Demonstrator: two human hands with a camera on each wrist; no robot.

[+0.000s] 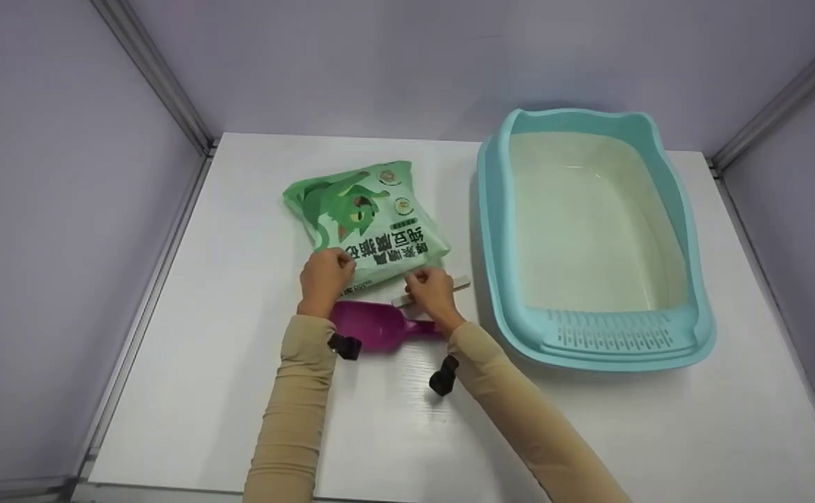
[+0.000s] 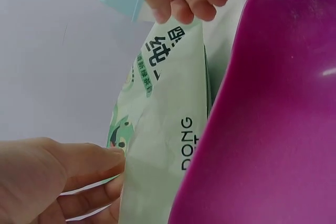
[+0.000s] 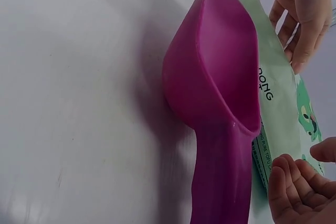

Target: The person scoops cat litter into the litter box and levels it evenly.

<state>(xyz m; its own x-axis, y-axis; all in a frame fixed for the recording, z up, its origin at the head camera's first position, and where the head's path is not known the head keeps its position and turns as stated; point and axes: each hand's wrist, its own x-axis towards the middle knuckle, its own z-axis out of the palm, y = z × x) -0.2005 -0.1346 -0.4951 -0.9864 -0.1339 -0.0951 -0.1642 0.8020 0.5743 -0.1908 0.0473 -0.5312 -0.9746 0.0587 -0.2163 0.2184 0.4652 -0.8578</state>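
A green bag of cat litter (image 1: 372,223), printed with a cartoon cat, lies flat on the table. My left hand (image 1: 326,279) is at its near left edge; in the left wrist view the thumb and fingers (image 2: 94,161) pinch the film there. Over the near right corner hovers my right hand (image 1: 434,292), its fingers loosely bent and the thumb apart from them in the right wrist view. A purple scoop (image 1: 372,326) lies just in front of the bag, between my wrists, its handle (image 3: 220,177) pointing right under the right wrist.
To the right stands a large blue litter box (image 1: 494,230) with a pale inside and a slotted front ledge (image 1: 610,332). A thin light strip (image 1: 461,282) lies partly beneath my right hand. Pale panels (image 1: 351,70) close off the table's back and sides.
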